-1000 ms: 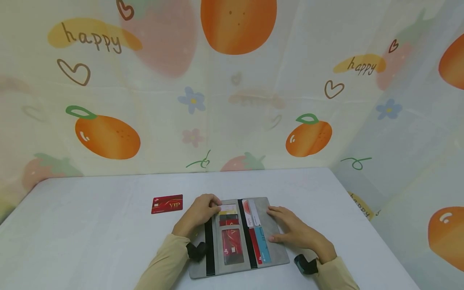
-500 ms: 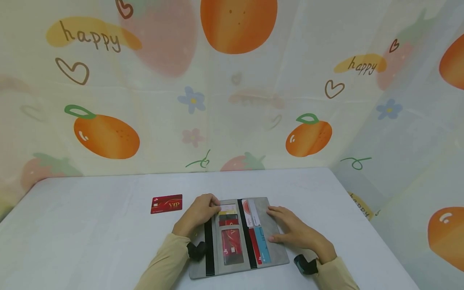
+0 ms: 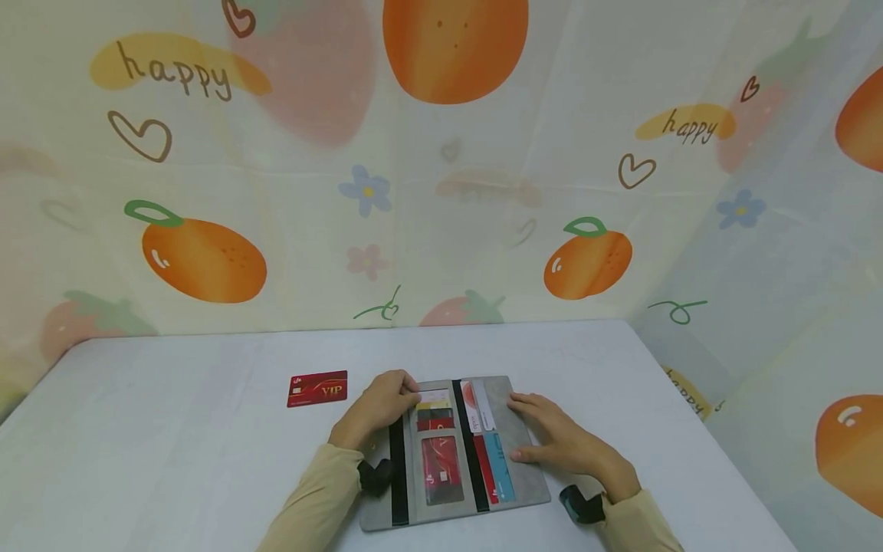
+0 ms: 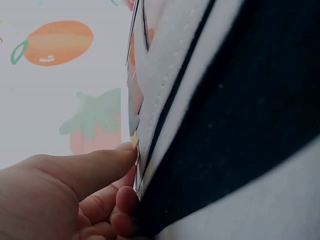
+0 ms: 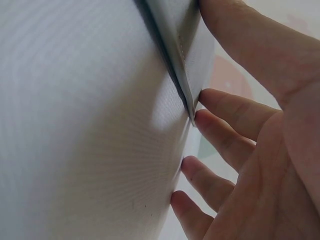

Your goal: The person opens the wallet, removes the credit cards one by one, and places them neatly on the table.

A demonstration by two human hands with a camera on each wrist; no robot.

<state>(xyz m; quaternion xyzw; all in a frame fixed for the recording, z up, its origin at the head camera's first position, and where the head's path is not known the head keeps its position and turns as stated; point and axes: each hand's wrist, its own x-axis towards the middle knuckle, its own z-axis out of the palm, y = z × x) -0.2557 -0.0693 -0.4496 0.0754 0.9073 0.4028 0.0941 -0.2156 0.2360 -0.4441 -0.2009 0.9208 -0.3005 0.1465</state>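
Note:
A grey wallet [image 3: 531,487] lies unfolded on the table, with black bands and several cards in its pockets. My left hand [image 3: 375,406] is at its far left part; in the left wrist view, the left hand [image 4: 75,190] pinches the wallet's edge, thumb on the pocket side beside a card corner and fingertips curled behind. At the upper left window is a yellow, black and red card [image 3: 434,414]; below it sits a red card [image 3: 441,468]. My right hand [image 3: 572,441] rests with spread fingers on the wallet's right edge, thumb and fingertips touching it [image 5: 240,130].
A red VIP card [image 3: 317,389] lies flat on the white table [image 3: 172,445], left of the wallet. Behind the table hangs a patterned cloth [image 3: 310,253] with fruit, hearts and "happy" lettering. Black straps [image 3: 582,506] sit on both wrists.

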